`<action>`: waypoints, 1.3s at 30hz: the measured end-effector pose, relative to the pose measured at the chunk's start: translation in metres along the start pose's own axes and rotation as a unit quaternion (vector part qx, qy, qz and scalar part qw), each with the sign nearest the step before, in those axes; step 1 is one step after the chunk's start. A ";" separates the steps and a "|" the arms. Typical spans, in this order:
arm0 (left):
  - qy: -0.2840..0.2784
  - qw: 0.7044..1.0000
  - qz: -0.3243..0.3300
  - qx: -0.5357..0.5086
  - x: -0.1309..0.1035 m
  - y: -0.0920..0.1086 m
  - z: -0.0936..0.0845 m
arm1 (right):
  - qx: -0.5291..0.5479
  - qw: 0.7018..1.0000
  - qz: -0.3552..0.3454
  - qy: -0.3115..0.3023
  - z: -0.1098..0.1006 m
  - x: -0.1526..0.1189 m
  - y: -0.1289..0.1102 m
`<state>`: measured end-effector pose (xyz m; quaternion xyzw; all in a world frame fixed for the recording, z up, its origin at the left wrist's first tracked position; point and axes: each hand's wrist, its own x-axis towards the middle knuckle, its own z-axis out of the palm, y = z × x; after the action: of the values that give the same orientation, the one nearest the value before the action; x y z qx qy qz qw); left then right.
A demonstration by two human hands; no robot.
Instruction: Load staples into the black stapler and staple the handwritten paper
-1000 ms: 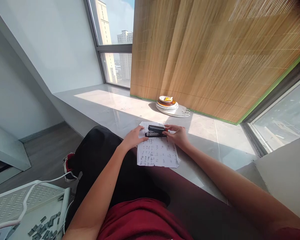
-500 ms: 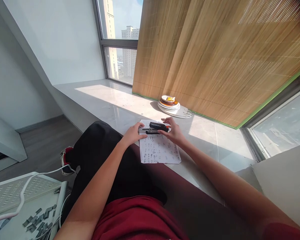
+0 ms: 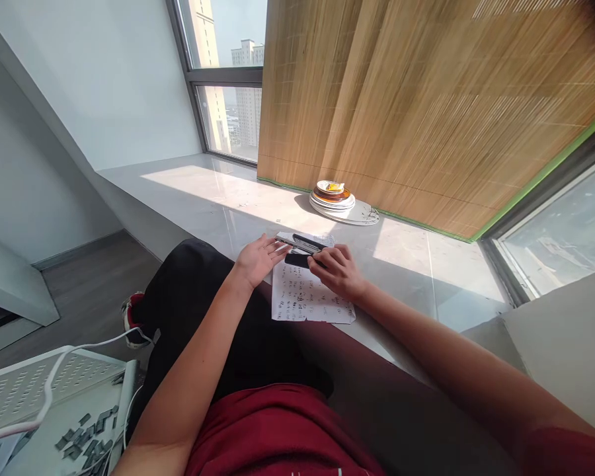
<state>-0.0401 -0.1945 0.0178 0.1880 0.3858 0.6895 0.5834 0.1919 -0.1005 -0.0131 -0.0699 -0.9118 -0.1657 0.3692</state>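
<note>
A black stapler (image 3: 301,246) with a metal magazine is spread apart at its hinge above a sheet of handwritten paper (image 3: 305,301). My right hand (image 3: 340,270) has its fingers wrapped round the hinge end of the stapler. On the other side, my left hand (image 3: 258,259) is turned palm up with the fingers stretched out, at the tip of the metal magazine. Whether those fingertips touch the metal or only lie beneath it, I cannot tell. The paper lies flat on the pale stone ledge (image 3: 228,225), partly covered by the stapler and my right hand.
A stack of plates (image 3: 332,203) stands by the bamboo blind (image 3: 367,112), with an oval plate (image 3: 365,213) beside it. To my lower left, a white perforated cart (image 3: 44,383) holds several small grey pieces (image 3: 86,436) and a white cable (image 3: 49,390).
The stapler has been opened out and turned in my right hand, which now grips its end. My left hand has let go and rolled palm up. The view has shifted slightly.
</note>
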 end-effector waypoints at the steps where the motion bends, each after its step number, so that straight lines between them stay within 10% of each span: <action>1: -0.001 1.000 -0.014 -0.022 -0.001 0.000 0.001 | 0.003 1.000 -0.010 -0.021 -0.002 0.000 -0.001; 4: 0.013 0.999 -0.020 -0.043 0.000 0.000 -0.001 | 0.020 0.999 0.025 -0.014 -0.003 0.005 -0.004; 8: 0.065 0.994 0.085 0.016 0.003 -0.002 -0.009 | 0.090 0.963 0.241 0.079 0.002 0.015 -0.003; 13: 0.060 0.963 0.209 0.160 -0.001 0.000 -0.011 | 0.207 0.895 0.395 0.005 0.012 0.013 0.003; 24: -0.204 0.861 0.176 0.432 -0.030 -0.003 0.019 | 0.195 0.969 0.131 0.075 -0.009 0.023 -0.022; 39: -0.236 0.842 0.162 0.457 -0.037 -0.014 0.033 | 0.236 0.957 0.130 0.108 -0.013 0.028 -0.017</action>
<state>0.0020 -0.2191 0.0355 0.6497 0.4722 0.4546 0.3851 0.1764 -0.1206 0.0105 -0.0808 -0.8626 0.0972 0.4898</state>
